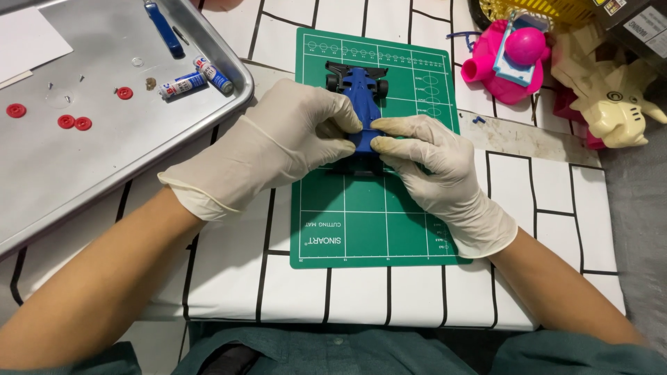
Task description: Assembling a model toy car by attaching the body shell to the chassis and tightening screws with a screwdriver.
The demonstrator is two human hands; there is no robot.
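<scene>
A blue toy racing car (363, 90) with black wheels sits on a green cutting mat (375, 222), nose pointing away from me. My left hand (281, 142), in a cream latex glove, grips the car's rear body from the left. From the right, my gloved right hand (434, 163) pinches the same rear part, thumb and forefinger on the blue shell. The two hands meet over the car and hide its back wheels.
A metal tray (83, 160) at the left holds two batteries (198, 78), a blue tool (165, 29), several small red discs (73, 122) and tiny screws. A pink toy (511, 59) and a cream plastic toy (611, 97) lie at the right. The table cover is white with black lines.
</scene>
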